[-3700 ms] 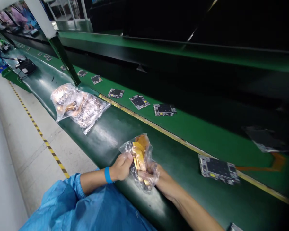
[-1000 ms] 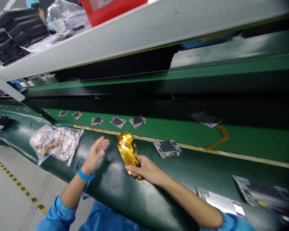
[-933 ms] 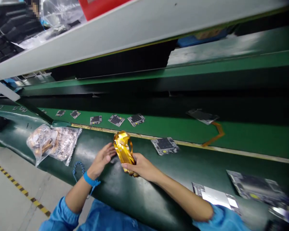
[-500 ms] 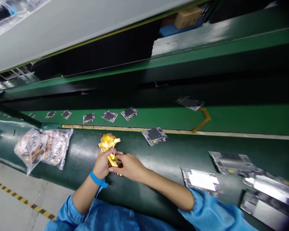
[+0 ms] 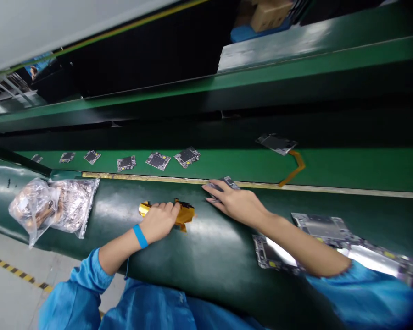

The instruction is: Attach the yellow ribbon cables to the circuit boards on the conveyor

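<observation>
A bundle of gold flex cables (image 5: 186, 214) lies across the green work surface, with my left hand (image 5: 160, 221) closed over its middle. Its gold ends stick out on both sides of the fingers. Farther right, my right hand (image 5: 239, 205) reaches over a dark circuit board (image 5: 230, 182) at the ledge. The fingers of that hand are stretched and apart, over and beside the board, hiding part of it. Whether they grip its edge cannot be made out.
Several circuit boards (image 5: 158, 161) lie in a row on the green belt (image 5: 227, 162) behind the ledge. One board there (image 5: 277, 143) has a gold flex cable (image 5: 298, 165) attached. Larger boards (image 5: 325, 225) lie near my right forearm. Clear plastic bags (image 5: 74, 201) with parts sit at left.
My right hand has left the gold flex cables and moved right to the circuit board. My left hand has turned over and lowered the bundle onto the surface. The view has shifted slightly.
</observation>
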{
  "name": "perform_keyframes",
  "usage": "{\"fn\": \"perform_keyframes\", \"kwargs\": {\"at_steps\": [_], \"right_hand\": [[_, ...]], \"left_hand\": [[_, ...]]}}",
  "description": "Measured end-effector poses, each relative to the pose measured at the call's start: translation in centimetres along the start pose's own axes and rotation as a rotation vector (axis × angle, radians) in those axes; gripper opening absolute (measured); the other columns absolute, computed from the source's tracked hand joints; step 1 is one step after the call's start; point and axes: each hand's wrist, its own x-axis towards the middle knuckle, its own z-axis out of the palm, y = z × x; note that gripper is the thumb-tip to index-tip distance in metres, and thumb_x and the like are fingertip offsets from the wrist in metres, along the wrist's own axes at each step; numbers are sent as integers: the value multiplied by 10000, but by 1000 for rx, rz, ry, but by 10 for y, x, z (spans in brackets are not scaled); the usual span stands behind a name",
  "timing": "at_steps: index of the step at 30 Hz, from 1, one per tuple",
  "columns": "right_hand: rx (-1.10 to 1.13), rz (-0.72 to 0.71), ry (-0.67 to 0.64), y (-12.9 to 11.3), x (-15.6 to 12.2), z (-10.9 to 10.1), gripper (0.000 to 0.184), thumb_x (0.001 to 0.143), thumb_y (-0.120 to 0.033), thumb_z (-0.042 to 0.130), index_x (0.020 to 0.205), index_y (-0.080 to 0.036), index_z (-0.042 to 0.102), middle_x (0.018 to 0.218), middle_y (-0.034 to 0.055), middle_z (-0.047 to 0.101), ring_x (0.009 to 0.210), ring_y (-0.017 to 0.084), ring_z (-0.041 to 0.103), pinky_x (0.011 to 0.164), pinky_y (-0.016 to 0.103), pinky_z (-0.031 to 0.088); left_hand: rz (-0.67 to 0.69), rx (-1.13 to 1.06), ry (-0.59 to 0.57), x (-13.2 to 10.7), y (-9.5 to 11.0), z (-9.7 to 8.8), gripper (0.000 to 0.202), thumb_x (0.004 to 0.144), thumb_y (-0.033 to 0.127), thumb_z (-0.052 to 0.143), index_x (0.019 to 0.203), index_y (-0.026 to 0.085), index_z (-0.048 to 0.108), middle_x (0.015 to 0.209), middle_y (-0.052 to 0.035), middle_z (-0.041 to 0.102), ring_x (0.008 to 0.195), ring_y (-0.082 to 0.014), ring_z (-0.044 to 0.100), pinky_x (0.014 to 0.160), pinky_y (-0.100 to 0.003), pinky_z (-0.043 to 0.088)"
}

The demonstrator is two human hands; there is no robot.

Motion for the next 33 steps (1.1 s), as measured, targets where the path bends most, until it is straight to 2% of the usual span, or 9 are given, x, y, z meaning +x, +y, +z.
{"fn": "perform_keyframes", "kwargs": {"at_steps": [5, 8, 11, 15, 19, 23, 27, 29, 33], "right_hand": [[-37, 33, -9, 36, -21, -4, 554, 1140, -480, 408, 1460, -181, 746, 1516, 183, 702, 854, 286, 771, 554, 358, 503], [-7, -21, -48, 53, -6, -15, 548, 1123, -522, 445, 1436, -207, 766, 1518, 170, 700, 796, 254, 741, 580, 359, 495], [1, -96, -102, 63, 35, -31, 505, 1105, -474, 480, 1437, -221, 763, 1531, 158, 691, 788, 222, 722, 654, 360, 503], [-146, -217, -193, 62, 108, -46, 575, 1008, -325, 581, 1564, -201, 654, 1656, 155, 593, 875, 255, 748, 728, 376, 514], [-256, -303, -309, 57, 158, -43, 825, 889, -253, 694, 1685, -160, 499, 1693, 206, 542, 995, 309, 765, 770, 384, 541], [-244, -277, -363, 62, 164, -38, 895, 865, -268, 753, 1702, -134, 469, 1530, 264, 653, 1035, 346, 767, 808, 403, 547], [-203, -117, -379, 55, 151, -52, 768, 966, -432, 633, 1601, -9, 551, 1458, 327, 645, 1078, 393, 757, 845, 432, 497], [-172, -33, -361, 40, 151, -64, 743, 988, -479, 582, 1571, -18, 579, 1460, 323, 638, 1078, 397, 760, 844, 435, 490], [-132, 71, -361, -9, 170, -81, 724, 908, -521, 705, 1515, -133, 633, 1459, 271, 660, 1078, 398, 760, 833, 430, 556]], "left_hand": [[140, 76, -28, 15, 17, 10, 571, 1084, 229, 594, 1632, 91, 515, 1214, -205, 748, 1081, -323, 768, 868, -380, 581], [157, -15, -12, 15, 15, 13, 852, 947, 492, 862, 1646, 156, 509, 1261, -198, 732, 1087, -349, 752, 872, -386, 580], [146, -4, -25, 12, 16, 15, 1060, 820, 614, 949, 1667, 172, 490, 1344, -220, 700, 1111, -362, 727, 863, -399, 587], [146, 80, -27, 7, 25, 14, 1140, 818, 654, 927, 1707, 134, 437, 1493, -280, 636, 1234, -425, 676, 1003, -524, 585], [176, 41, 80, -1, 28, 12, 1156, 768, 720, 936, 1676, 164, 488, 1676, -291, 511, 1473, -527, 527, 1265, -712, 352], [161, -131, 189, -15, 3, 12, 953, 880, 692, 861, 1631, 198, 544, 1667, -244, 552, 1542, -475, 503, 1347, -678, 220], [34, -339, 322, -24, -48, 6, 704, 975, 652, 769, 1541, 250, 651, 1591, -185, 641, 1486, -425, 581, 1329, -601, 314], [-33, -368, 372, -24, -73, -1, 613, 1029, 633, 694, 1504, 247, 685, 1532, -178, 682, 1425, -408, 627, 1281, -583, 393], [-165, -183, 383, -16, -102, -19, 520, 1082, 534, 649, 1485, 206, 682, 1476, -165, 714, 1357, -360, 677, 1176, -518, 515]]}}
